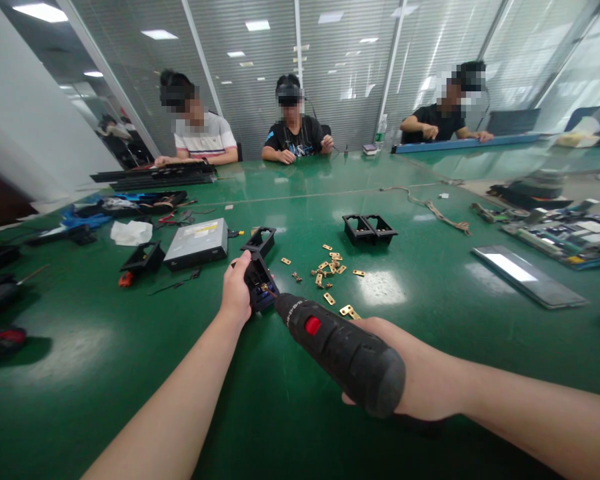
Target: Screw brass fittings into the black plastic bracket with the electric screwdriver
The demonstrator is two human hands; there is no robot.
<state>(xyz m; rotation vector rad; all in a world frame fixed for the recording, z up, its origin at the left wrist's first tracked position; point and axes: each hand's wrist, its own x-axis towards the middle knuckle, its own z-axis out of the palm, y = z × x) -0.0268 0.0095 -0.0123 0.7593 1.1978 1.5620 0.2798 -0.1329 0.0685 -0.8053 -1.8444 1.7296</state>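
My left hand (237, 291) is closed around the side of a black plastic frame (261, 277), which is tilted up off the green table. Brass-coloured parts show inside the frame's lower end. My right hand (405, 360) grips a black cordless screwdriver (340, 347) with a red switch on top. The tool's bit points into the frame, near the brass parts; whether it touches a screw I cannot tell. Just right of the tool's tip lie several small brass plates (329, 299) and loose screws (297, 276). Another black frame (261, 241) stands right behind the held one.
Beyond the brass plates stands a black double frame (369, 230). On the left are a silver disc drive (198, 244), a black frame (143, 259) and tangled tools. A flat glossy panel (529, 276) and circuit boards (575, 230) lie right. Three people sit across the table.
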